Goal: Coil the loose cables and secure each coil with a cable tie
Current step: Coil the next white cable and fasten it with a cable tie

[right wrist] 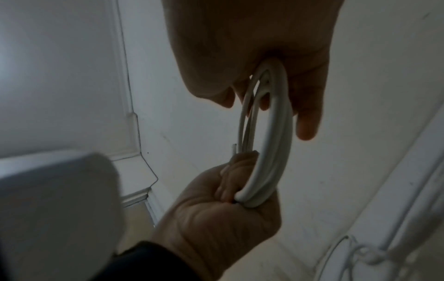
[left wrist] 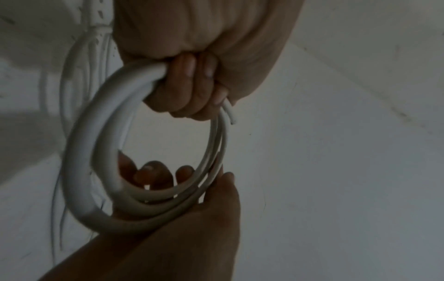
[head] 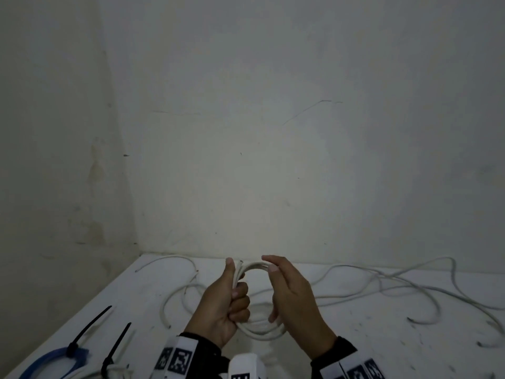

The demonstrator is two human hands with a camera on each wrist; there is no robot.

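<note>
1. Far left, desk [head: 355, 337] edge: blue coil [head: 58, 361] with a black tie [head: 88, 328] round it. Just right of it a white bundle [head: 120, 372], partly cut off by the frame, with a second black tie [head: 116, 346]. Both look done.
2. Left hand [head: 224, 307]: fist, fingers [left wrist: 190, 91] clenched round the left side of the white coil [head: 255, 269], thumb up. Coil is held off the desk, between both hands. A cut cable end [left wrist: 230, 116] pokes out just past the fist.
3. Coil: several turns, roughly a ring, standing near upright. Its plane runs left to right between the hands.
4. Right hand [head: 292, 294]: cups the opposite side of the coil. Fingers [right wrist: 307, 121] loosely curled round the turns, not a tight grip; wrist view shows the turns passing under the palm.
5. Right of the hands: loose cables [head: 410, 285] sprawl over the desk towards the far right. Can't tell whether one still runs into the coil.
6. Key relation: finished ties sit left and near, on the left hand's side, but that hand anchors the coil. No spare tie seen. My guess: the right hand is the free one, so it must let go and fetch a tie while the left keeps the turns pinched.
7. Risk, as I judge it: stiff cable, turns may spring apart if the left grip loosens.
</note>
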